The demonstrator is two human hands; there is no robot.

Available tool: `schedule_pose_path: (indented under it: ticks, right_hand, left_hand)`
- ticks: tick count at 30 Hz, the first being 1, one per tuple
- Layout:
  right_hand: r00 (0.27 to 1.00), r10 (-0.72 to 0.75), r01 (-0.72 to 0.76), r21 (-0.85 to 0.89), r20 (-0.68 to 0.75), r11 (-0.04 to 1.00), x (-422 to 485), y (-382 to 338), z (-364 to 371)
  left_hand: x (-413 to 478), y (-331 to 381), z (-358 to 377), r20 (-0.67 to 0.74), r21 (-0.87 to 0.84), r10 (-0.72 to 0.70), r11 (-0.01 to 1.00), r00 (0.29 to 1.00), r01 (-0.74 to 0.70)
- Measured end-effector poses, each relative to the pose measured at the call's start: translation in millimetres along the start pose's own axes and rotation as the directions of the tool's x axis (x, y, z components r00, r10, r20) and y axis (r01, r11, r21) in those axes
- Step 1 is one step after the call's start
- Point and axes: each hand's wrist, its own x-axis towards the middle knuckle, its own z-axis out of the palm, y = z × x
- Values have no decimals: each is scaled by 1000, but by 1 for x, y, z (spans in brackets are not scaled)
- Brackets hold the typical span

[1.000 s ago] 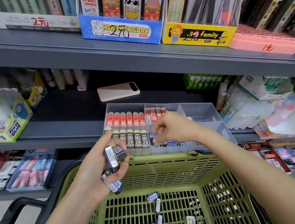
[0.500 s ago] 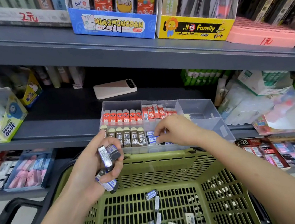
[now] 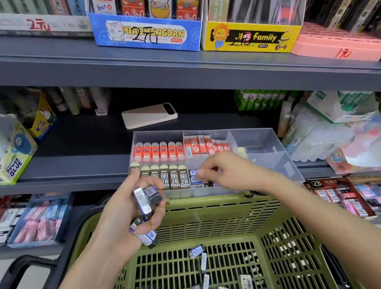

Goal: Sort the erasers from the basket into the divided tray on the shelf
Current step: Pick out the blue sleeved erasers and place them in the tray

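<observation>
A clear divided tray (image 3: 276, 139) sits on the middle shelf. It holds rows of red erasers (image 3: 159, 150), brown 2B erasers (image 3: 174, 179) and blue-sleeved erasers (image 3: 194, 179). Its right compartments look nearly bare. My left hand (image 3: 120, 221) grips several blue-and-black erasers (image 3: 145, 200) above the green basket (image 3: 216, 212). My right hand (image 3: 230, 173) hovers over the tray's front middle compartment with its fingers curled. A bit of blue eraser shows between the fingertips. More loose erasers (image 3: 197, 250) lie on the basket floor.
A pale phone (image 3: 149, 115) lies on the shelf behind the tray. A glue box (image 3: 8, 162) stands at the left and plastic-wrapped packs (image 3: 326, 133) at the right. Display boxes (image 3: 148, 32) line the shelf above. The basket's black handle (image 3: 21, 270) juts out at the lower left.
My right hand dipped into the front middle compartment and shifted slightly right. My left hand rose a little with its erasers, and the view moved closer.
</observation>
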Motion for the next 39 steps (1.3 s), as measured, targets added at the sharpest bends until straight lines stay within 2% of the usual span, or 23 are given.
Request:
schedule_pose_path:
  ticks: [2, 4, 6, 9, 13, 15, 18, 21, 25, 26, 28, 30, 31, 32, 35, 39]
  right_hand:
    - [982, -98, 117, 113, -163, 987, -12, -19, 4]
    - [957, -190, 243, 254, -218, 936, -28, -45, 10]
    - [933, -262, 314, 199, -248, 928, -38, -63, 20]
    - [880, -340, 347, -40, -333, 937, -43, -73, 31]
    - [840, -365, 412, 33, -402, 911, -47, -71, 29]
    - [820, -334, 435, 126, -465, 891, -47, -68, 30]
    - [825, -226, 414, 282, -518, 866, -48, -63, 36]
    - [860, -148, 386, 431, -489, 816, -51, -60, 45]
    - [890, -13, 356, 677, -456, 645, -46, -47, 29]
    - [886, 35, 330, 682, -463, 653, -43, -41, 19]
    - [889, 88, 211, 573, -449, 792, -34, -26, 1]
    - [924, 68, 47, 287, -376, 957, -22, -12, -8]
    - [941, 75, -22, 162, -331, 987, -16, -7, -9]
    - [951, 99, -70, 108, -293, 992, -11, -5, -8]
    - [958, 166, -135, 143, -232, 980, 0, -5, -1]
    - [970, 151, -131, 112, -191, 985, 10, -1, 7]
  left_hand:
    - [0, -2, 4, -6, 6, 0, 1000, 1000, 0]
    - [0, -4, 8, -15, 14, 12, 1000, 1000, -11]
    - [-1, -7, 13, -40, 9, 27, 1000, 999, -27]
    - [-5, -9, 18, -47, 39, 55, 998, 997, -54]
    - [-12, -12, 19, 58, 224, 76, 971, 995, -87]
    - [-15, -17, 22, 103, 358, 56, 930, 993, -90]
    - [-18, -22, 28, 108, 448, 45, 890, 993, -89]
    - [-19, -23, 30, 112, 471, 53, 876, 992, -100]
    - [-16, -21, 26, 112, 443, 61, 890, 992, -105]
    - [-15, -20, 25, 103, 416, 62, 904, 993, -100]
    - [-13, -18, 20, 105, 341, 57, 936, 993, -89]
    - [-13, -15, 16, 122, 228, 51, 970, 991, -78]
    - [-14, -12, 14, 131, 166, 50, 983, 990, -72]
    - [-15, -10, 14, 136, 106, 47, 992, 990, -61]
    - [-17, -5, 13, 134, -13, 17, 1000, 991, -15]
    - [-17, -6, 9, 58, 66, 32, 997, 998, -36]
